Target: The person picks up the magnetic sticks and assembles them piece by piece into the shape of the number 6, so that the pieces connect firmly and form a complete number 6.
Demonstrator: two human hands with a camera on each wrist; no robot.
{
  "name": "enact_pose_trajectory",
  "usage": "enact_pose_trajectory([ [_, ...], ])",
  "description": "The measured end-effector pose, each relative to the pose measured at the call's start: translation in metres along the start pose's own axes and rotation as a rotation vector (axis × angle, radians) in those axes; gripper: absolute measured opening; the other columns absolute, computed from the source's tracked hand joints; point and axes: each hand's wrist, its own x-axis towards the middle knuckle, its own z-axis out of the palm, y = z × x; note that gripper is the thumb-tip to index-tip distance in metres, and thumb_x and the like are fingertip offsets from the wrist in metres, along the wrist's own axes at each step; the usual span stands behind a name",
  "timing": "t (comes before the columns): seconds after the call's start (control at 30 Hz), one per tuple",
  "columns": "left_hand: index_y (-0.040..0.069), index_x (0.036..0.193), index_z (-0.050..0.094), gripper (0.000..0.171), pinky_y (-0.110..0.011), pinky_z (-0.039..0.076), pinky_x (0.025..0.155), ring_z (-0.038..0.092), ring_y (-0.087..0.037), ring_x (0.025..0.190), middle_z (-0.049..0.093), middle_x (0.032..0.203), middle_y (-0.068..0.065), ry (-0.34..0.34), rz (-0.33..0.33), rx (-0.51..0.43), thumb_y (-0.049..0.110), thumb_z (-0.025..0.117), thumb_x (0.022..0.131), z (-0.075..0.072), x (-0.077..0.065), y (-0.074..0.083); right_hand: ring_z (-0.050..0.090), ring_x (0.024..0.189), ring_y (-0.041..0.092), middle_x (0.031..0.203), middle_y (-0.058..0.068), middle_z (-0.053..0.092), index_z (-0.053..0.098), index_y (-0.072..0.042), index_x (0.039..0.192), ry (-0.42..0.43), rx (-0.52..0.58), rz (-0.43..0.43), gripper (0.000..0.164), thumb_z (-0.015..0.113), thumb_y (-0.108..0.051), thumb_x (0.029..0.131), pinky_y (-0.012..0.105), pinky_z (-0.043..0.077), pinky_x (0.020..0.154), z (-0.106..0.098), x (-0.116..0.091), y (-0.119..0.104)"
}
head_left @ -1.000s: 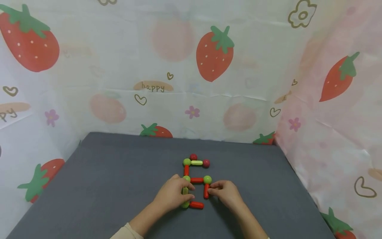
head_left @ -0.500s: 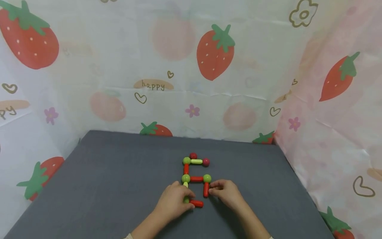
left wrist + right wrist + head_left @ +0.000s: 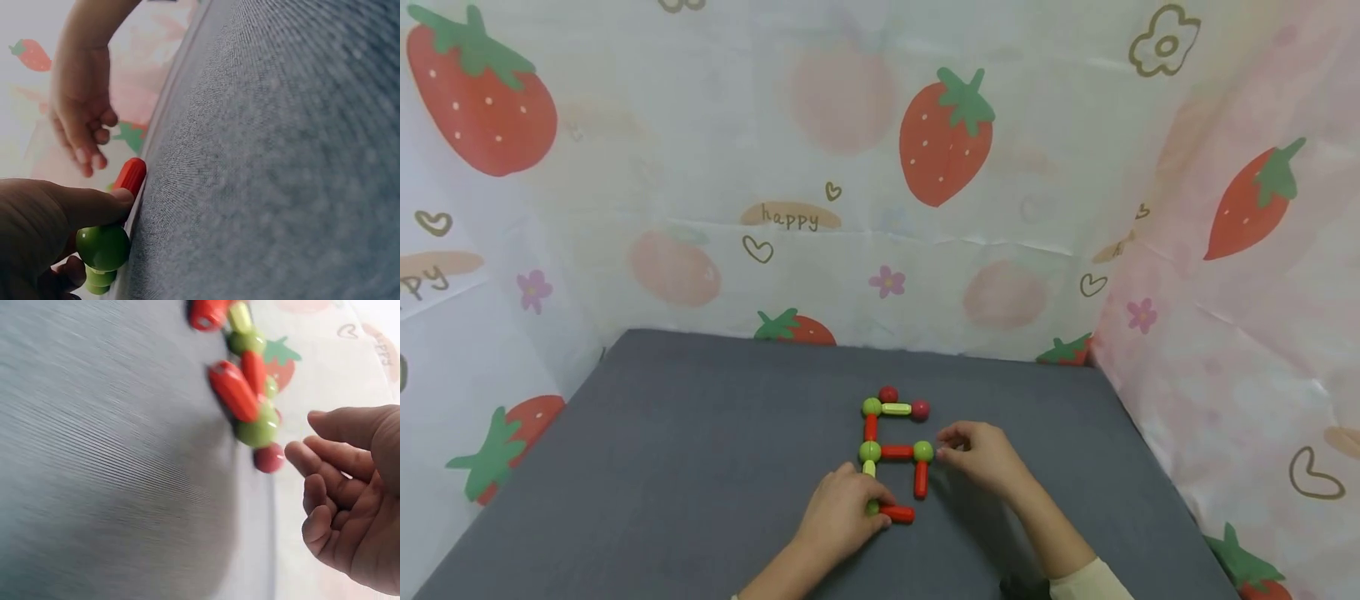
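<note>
Magnetic sticks and balls form a figure like a 6 on the grey table [image 3: 700, 467]. With thumb and fingers, my left hand [image 3: 841, 515] pinches the bottom red magnetic stick [image 3: 901, 514] where it meets the lower green ball [image 3: 103, 248]. My fingers partly cover that ball in the head view. My right hand [image 3: 985, 458] holds nothing, its fingers loosely bent, just right of the right-hand green ball [image 3: 922, 451]. From that ball a red stick [image 3: 921, 481] points toward me, its free end apart from the bottom stick.
At the figure's far end, a yellow-green stick [image 3: 896, 409] runs between a green ball [image 3: 871, 407] and a dark red ball [image 3: 920, 410]. Another dark red ball [image 3: 888, 395] sits just behind. Strawberry-print cloth [image 3: 865, 275] walls the table's back and sides.
My right hand has let go of the right-hand red stick and moved up and away to the right. My left hand has slid slightly nearer, onto the bottom stick.
</note>
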Motion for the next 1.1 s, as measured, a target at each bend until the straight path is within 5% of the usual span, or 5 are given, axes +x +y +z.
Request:
enact_pose_trajectory([
  [0.33,0.032,0.092,0.083,0.018,-0.022,0.038,0.064,0.041,-0.005,0.070,0.069,0.082,0.022,-0.009,-0.013,-0.070,0.029,0.091,0.077,0.000,-0.001,-0.010,0.058,0.081,0.017,0.106,-0.003,0.072,0.073,-0.014,0.121,-0.046,-0.075,-0.199,0.025,0.073,-0.020,0.097,0.034,0.049,0.070,-0.029,0.053,-0.022],
  [0.63,0.033,0.095,0.083,0.018,-0.022,0.041,0.062,0.043,-0.005,0.071,0.068,0.084,0.020,-0.048,-0.046,-0.172,0.030,0.090,0.078,0.000,-0.001,-0.016,0.062,0.095,0.018,0.114,-0.002,0.071,0.073,-0.019,0.123,-0.029,-0.054,-0.278,0.025,0.072,-0.021,0.098,0.039,0.053,0.079,-0.015,0.095,-0.034],
  [0.8,0.035,0.096,0.082,0.018,-0.023,0.041,0.063,0.043,-0.005,0.072,0.068,0.085,0.021,-0.053,-0.056,-0.179,0.031,0.089,0.079,-0.001,-0.001,-0.017,0.061,0.115,0.026,0.127,0.002,0.069,0.073,-0.018,0.124,-0.042,-0.064,-0.269,0.027,0.072,-0.017,0.097,0.046,0.052,0.093,0.001,0.113,-0.037],
  [1.1,0.036,0.096,0.082,0.019,-0.023,0.041,0.064,0.044,-0.005,0.073,0.068,0.085,0.020,-0.062,-0.050,-0.199,0.031,0.089,0.079,0.000,-0.002,-0.015,0.057,0.123,0.030,0.136,0.005,0.063,0.069,-0.015,0.133,-0.100,-0.052,-0.199,0.033,0.069,-0.016,0.099,0.049,0.052,0.094,0.025,0.129,-0.021],
])
